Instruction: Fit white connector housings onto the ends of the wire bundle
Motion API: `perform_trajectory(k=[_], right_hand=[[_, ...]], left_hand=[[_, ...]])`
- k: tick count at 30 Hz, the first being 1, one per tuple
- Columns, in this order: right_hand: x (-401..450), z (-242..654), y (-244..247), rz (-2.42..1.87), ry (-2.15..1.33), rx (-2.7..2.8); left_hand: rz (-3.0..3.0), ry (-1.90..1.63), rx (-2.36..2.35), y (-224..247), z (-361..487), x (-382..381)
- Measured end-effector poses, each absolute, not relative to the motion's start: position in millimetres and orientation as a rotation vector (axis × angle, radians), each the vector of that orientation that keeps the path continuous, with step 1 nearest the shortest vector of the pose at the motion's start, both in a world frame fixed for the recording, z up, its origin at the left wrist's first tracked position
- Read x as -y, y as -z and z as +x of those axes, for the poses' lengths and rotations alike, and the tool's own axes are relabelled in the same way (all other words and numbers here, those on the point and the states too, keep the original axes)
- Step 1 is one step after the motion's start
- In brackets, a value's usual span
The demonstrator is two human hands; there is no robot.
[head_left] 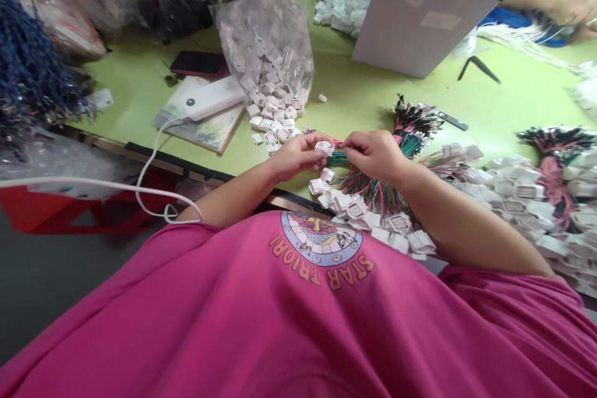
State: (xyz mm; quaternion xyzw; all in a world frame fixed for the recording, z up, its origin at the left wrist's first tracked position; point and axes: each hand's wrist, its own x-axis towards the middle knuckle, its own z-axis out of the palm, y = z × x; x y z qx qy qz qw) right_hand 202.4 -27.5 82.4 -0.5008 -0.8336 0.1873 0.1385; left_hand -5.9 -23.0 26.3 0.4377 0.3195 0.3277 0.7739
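My left hand [298, 157] pinches a white plastic connector housing [323, 148] between thumb and fingers. Close to its right, my right hand [375, 152] has its fingertips closed on a thin wire; the exact wire end is too small to make out. Red and green wires [339, 155] run between the two hands. Below them lies a row of white connectors [357, 210] with wires attached, along the table's near edge. Loose white housings [275, 119] spill from a clear plastic bag [268, 31] beyond my left hand.
A white power bank [214, 99] with a cable rests on a notebook [228, 134], near a dark phone [198, 63]. Wire bundles [415, 121] and finished-looking connectors [517, 193] lie at right. A grey box [410, 18] stands behind; another person's hand [559, 0] is beyond it.
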Motion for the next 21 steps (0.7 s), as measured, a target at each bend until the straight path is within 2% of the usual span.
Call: perform_trajectory(k=[7, 11, 14, 18, 21], right_hand=[[27.5, 200.3, -78.8, -1.554, -0.328, 2.553], [27.5, 198.8, -79.9, -1.561, -0.331, 2.546], [25.6, 196.1, -82.3, -1.579, -0.578, 2.491], [21.0, 194.7, -83.1, -1.589, -1.161, 2.152], [18.1, 196.1, -80.7, -1.605, -1.447, 1.906]], left_hand=[[0.955, -0.741, -0.746, -19.0, -5.6, 23.2], [0.965, -0.760, -0.755, -16.7, -5.6, 23.0], [1.001, -0.817, -0.734, -15.0, -5.1, 22.7], [1.106, -0.917, -0.679, -10.6, -4.8, 21.3], [1.271, -1.038, -0.684, -4.8, -5.2, 18.6]])
